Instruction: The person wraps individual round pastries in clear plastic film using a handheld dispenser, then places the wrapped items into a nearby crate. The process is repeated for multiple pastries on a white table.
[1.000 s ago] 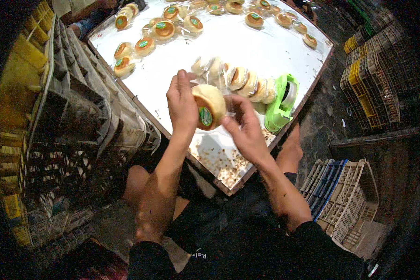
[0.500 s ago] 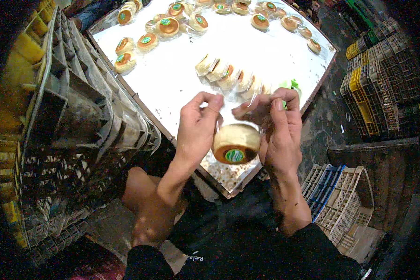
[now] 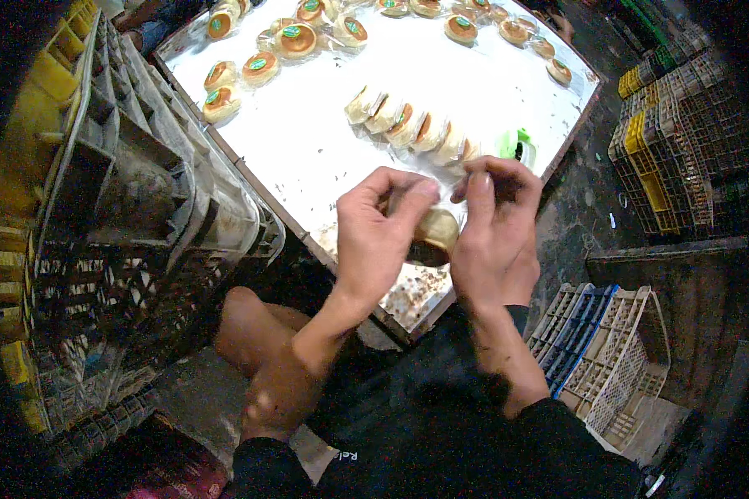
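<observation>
A round bun [image 3: 435, 234], pale on its side and browned on the flat face, hangs in a clear plastic bag between my hands, over the near corner of the white table [image 3: 300, 158]. My left hand [image 3: 373, 237] is closed, thumb and forefinger pinching the bag above the bun. Opposite it, my right hand [image 3: 501, 241] pinches the bag's other side, its fingers curled. The bag's top is partly hidden by my fingers. Just beyond my hands lies a slanting row of bagged buns [image 3: 402, 125]. A green tape dispenser [image 3: 520, 148] stands right of that row.
More bagged buns with green labels [image 3: 295, 40] lie along the table's far side. Tall dirty plastic crates [image 3: 154, 166] rise close on my left. Stacked crates [image 3: 665, 158] stand at the right, and pale and blue crates [image 3: 599, 349] sit low at the near right.
My hands have drawn closer together at the bag's top. The bun has turned, so its green label no longer shows, and my hands now cover more of it.
</observation>
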A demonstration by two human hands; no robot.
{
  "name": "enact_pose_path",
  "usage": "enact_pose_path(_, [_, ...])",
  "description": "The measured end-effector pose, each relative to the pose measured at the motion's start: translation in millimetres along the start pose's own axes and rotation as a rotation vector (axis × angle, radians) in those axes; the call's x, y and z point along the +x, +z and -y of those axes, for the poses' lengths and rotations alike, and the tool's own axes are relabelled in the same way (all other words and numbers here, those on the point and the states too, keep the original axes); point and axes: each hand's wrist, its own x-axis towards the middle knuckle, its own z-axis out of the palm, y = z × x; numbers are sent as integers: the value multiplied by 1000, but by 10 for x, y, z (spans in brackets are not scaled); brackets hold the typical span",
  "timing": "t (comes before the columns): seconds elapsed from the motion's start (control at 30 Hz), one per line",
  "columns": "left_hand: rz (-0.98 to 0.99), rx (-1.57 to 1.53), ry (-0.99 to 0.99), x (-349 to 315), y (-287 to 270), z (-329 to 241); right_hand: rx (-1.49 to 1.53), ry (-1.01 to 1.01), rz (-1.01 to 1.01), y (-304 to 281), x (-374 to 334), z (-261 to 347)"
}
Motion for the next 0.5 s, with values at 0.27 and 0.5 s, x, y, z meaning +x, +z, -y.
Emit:
enact_pose_path(0.27, [-194, 138, 268, -50, -64, 121, -95, -172, 255, 139, -270, -533])
enact_pose_path(0.5, [86, -23, 196, 84, -265, 52, -135, -410, 231, 77, 64, -461])
